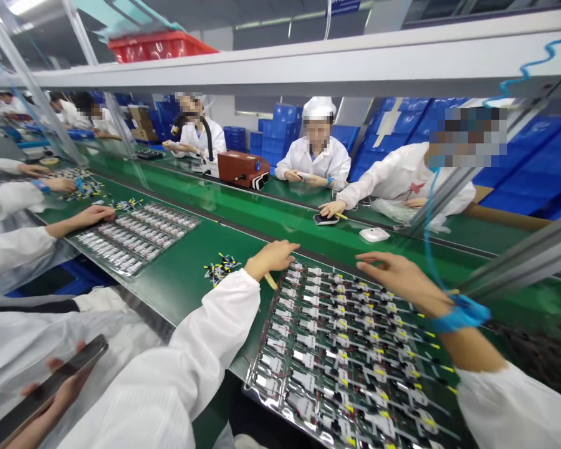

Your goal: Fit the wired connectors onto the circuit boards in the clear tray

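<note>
My left hand is over the far left corner of a clear plastic tray, its fingers stretched forward. A flat wooden-looking stick shows just below it; I cannot tell whether the hand touches it. My right hand hovers above the tray's far right side, fingers apart with nothing in them. It wears a blue wristband. Rows of small white parts with thin wires fill the tray, many with black and yellow-tipped pieces. Left of my left hand lies a small pile of black and yellow-tipped pieces.
A second filled tray lies to the left, near a co-worker's hand. Beyond the green belt sit several co-workers, a red-brown machine and a white case. A metal post stands right; a shelf runs overhead.
</note>
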Demonstrator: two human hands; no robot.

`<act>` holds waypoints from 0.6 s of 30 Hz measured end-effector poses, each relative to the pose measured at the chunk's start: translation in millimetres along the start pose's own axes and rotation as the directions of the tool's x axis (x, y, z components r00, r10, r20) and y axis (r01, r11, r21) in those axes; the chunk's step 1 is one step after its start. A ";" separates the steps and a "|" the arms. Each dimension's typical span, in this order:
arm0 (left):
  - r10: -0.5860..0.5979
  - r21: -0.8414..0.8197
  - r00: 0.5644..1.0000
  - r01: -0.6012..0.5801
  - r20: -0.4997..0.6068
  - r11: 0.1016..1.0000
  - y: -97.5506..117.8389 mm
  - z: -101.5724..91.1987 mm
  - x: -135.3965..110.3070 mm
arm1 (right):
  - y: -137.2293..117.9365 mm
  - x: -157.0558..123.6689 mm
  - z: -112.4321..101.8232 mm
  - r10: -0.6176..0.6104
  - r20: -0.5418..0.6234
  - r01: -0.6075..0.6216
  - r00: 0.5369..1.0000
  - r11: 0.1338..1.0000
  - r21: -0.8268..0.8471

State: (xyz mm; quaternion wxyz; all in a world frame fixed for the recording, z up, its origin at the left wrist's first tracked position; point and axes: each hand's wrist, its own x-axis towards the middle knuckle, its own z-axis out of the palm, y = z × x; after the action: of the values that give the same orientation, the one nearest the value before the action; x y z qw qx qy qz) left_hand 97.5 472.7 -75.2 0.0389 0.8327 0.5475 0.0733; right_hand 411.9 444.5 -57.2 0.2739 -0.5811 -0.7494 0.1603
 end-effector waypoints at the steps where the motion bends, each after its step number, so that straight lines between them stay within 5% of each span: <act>1: -0.087 0.002 0.996 0.087 0.008 0.996 -12.1 -8.2 -7.7 | 2.7 -7.9 -13.2 0.014 0.011 -0.014 1.000 0.999 0.035; 7: -0.326 0.025 0.941 0.325 0.088 0.945 -57.2 -20.9 -35.2 | -11.7 -45.5 -68.9 0.072 -0.030 -0.066 0.997 0.981 0.181; 12: -0.216 -0.069 0.963 0.229 0.158 0.971 -50.9 -12.7 -29.3 | -27.1 -51.1 -76.2 0.046 -0.087 -0.024 0.995 0.970 0.241; 18: -0.072 -0.192 0.975 0.114 0.212 0.975 -45.6 -12.1 -26.5 | -3.5 -48.4 -75.3 0.070 -0.097 -0.043 0.993 0.965 0.258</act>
State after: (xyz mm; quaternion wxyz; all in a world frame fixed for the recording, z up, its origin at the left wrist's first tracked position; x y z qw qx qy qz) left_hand 43.9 466.4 -72.0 0.1828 0.8008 0.5689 0.0413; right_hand 462.6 391.3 -6.0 0.3808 -0.5698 -0.6902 0.2322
